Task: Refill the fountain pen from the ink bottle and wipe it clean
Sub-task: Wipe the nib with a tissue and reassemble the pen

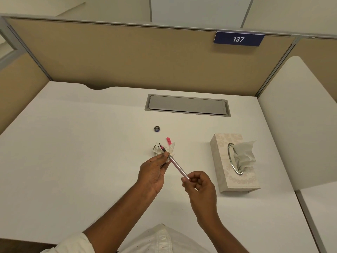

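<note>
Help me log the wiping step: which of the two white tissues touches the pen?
The crumpled white tissue the left hand pinches round the pink fountain pen; the other tissue stands in the patterned box.

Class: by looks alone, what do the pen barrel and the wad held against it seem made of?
Pen barrel: perhaps metal or glossy plastic; pinkish-silver with a bright sheen.
Wad: likely tissue paper; white, crumpled, textured like the sheet in the tissue box.
</note>
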A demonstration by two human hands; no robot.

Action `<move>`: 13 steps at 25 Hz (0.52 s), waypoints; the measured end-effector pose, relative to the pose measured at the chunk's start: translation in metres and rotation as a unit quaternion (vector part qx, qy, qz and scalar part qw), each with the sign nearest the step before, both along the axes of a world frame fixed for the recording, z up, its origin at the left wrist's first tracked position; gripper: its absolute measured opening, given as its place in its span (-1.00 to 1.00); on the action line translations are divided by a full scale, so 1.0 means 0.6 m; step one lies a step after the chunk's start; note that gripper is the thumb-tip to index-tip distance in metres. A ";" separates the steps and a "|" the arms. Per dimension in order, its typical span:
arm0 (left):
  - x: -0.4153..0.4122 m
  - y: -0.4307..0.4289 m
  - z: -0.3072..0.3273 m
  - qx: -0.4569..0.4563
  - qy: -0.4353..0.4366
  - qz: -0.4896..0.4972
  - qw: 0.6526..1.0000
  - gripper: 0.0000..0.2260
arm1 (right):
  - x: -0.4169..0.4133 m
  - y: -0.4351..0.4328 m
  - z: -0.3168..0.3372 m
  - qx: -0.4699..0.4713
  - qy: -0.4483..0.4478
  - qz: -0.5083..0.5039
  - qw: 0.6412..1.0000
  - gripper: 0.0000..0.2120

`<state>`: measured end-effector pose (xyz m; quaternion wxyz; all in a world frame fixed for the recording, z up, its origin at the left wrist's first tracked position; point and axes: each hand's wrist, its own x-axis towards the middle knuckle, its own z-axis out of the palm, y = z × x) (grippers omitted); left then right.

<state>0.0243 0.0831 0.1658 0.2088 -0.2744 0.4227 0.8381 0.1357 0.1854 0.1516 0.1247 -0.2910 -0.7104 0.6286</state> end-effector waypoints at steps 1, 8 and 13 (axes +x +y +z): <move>-0.001 0.001 0.001 0.003 0.002 -0.001 1.000 -0.94 | -0.002 -0.001 0.000 -0.020 -0.008 -0.002 1.000 -0.89; -0.002 0.004 -0.002 0.002 -0.003 0.001 1.000 -0.87 | 0.000 -0.004 0.000 -0.022 -0.026 0.021 0.999 -0.82; -0.001 0.004 -0.003 0.003 -0.002 -0.005 1.000 -0.92 | -0.001 -0.001 -0.003 -0.052 -0.001 0.000 0.999 -0.84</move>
